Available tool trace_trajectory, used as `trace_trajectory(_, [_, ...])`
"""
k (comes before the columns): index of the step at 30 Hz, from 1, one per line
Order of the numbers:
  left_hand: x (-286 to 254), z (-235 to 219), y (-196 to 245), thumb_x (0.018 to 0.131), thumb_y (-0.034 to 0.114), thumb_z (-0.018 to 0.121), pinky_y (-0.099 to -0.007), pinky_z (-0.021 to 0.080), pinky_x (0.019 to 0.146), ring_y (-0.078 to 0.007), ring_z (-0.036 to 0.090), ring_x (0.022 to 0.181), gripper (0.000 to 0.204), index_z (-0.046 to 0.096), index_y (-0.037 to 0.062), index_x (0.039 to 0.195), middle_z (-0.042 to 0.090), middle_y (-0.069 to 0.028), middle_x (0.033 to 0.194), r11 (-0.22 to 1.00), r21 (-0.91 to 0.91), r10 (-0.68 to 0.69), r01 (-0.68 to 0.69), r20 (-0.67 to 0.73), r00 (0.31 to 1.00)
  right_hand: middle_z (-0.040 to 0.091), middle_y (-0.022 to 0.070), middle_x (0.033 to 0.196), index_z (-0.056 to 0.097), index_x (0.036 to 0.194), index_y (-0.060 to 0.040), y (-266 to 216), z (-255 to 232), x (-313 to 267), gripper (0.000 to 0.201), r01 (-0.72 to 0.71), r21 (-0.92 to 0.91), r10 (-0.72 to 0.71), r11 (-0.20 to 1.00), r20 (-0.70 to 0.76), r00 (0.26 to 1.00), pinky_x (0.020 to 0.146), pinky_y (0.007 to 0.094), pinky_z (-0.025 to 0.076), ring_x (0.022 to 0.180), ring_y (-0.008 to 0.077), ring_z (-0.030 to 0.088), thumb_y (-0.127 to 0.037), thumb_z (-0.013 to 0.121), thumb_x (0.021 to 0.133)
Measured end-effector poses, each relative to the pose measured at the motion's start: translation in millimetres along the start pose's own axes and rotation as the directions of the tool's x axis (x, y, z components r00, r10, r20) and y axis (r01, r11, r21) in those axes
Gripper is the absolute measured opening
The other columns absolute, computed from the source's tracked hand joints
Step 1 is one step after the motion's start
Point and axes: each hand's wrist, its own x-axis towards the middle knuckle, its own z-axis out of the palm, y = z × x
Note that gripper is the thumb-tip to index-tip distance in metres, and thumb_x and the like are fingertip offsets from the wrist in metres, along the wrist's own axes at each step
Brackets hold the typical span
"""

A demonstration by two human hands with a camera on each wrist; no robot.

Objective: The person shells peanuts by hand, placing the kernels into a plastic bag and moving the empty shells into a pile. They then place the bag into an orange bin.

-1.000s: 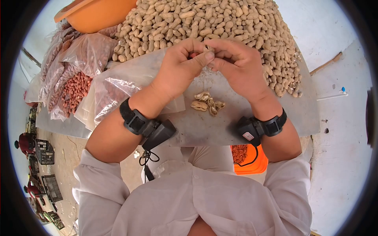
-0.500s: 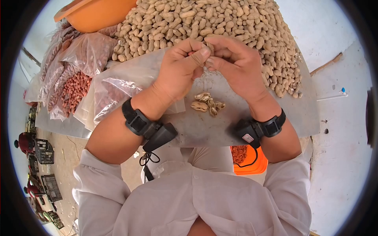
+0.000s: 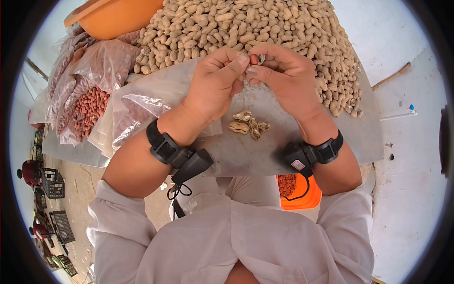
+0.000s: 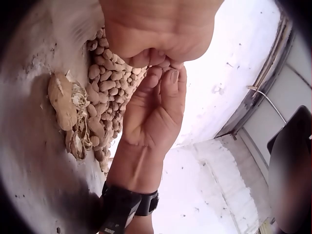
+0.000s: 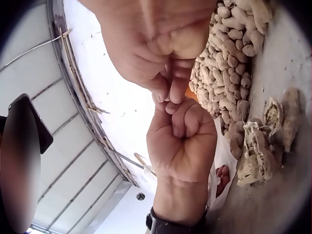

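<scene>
Red kernel (image 3: 254,59) newly in view, right hand (image 3: 293,85) pinching its opened shell (image 3: 261,58), left hand (image 3: 212,83) curled round reddish pieces (image 3: 227,63)

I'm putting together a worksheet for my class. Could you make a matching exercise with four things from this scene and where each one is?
1. Unshelled peanut heap
2. Few peanut shells
3. Red kernel
4. Orange tub

A. Lower than the table
B. By the fingertips of the left hand and right hand
C. Piled beyond the hands
D. On the table, apart from the heap

Pairs: 1-C; 2-D; 3-B; 4-A
</scene>
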Motion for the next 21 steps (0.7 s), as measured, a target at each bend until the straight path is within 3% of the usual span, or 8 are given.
trace_trajectory(5, [1.0, -1.2, -0.6, 0.091, 0.013, 0.049, -0.0181, 0.025, 0.045, -0.0038, 0.031, 0.049, 0.013, 0.055, 0.0051, 0.083, 0.051, 0.0014, 0.072, 0.998, -0.059, -0.024, 0.024, -0.004, 1.0, 0.061, 0.0026, 0.08, 0.059, 0.101, 0.0009, 4.0, 0.8, 2.3, 0.025, 0.029, 0.017, -0.028, 0.999, -0.028, 0.999, 0.062, 0.0211, 0.049, 0.069, 0.0075, 0.058, 0.003, 0.061, 0.076])
trace_trajectory(11, [2.0, 1.6, 0.4, 0.091, 0.016, 0.049, -0.018, 0.028, 0.044, -0.0059, 0.035, 0.052, 0.017, 0.055, 0.0023, 0.083, 0.051, -0.0006, 0.07, 0.99, -0.126, -0.079, 0.07, -0.069, 0.995, 0.061, 0.0025, 0.082, 0.059, 0.103, -0.0017, 5.4, -0.7, 3.0, 0.028, 0.141, -0.157, -0.145, 0.977, -0.013, 0.989, 0.062, 0.02, 0.049, 0.07, 0.0071, 0.059, 0.003, 0.061, 0.076])
trace_trajectory(16, [3.4, -0.6, 3.9, 0.092, 0.015, 0.045, -0.0176, 0.028, 0.044, -0.0056, 0.033, 0.051, 0.016, 0.053, 0.0026, 0.084, 0.049, -0.001, 0.071, 0.955, -0.198, -0.234, 0.221, -0.042, 0.971, 0.062, 0.0051, 0.082, 0.062, 0.099, -0.0052, 2.8, -1.1, 4.5, 0.029, 0.291, -0.426, -0.306, 0.856, 0.036, 0.951, 0.059, 0.0219, 0.049, 0.068, 0.0109, 0.061, 0.004, 0.061, 0.072])
trace_trajectory(21, [5.5, -7.2, 6.1, 0.092, 0.017, 0.045, -0.0179, 0.029, 0.043, -0.0064, 0.034, 0.05, 0.02, 0.054, 0.0022, 0.081, 0.049, -0.0031, 0.067, 0.914, -0.271, -0.309, 0.301, 0.013, 0.951, 0.062, 0.0074, 0.084, 0.064, 0.096, -0.0059, 1.2, -1.1, 6.5, 0.028, 0.404, -0.511, -0.408, 0.759, 0.11, 0.906, 0.06, 0.0232, 0.049, 0.067, 0.0144, 0.061, 0.004, 0.06, 0.071])
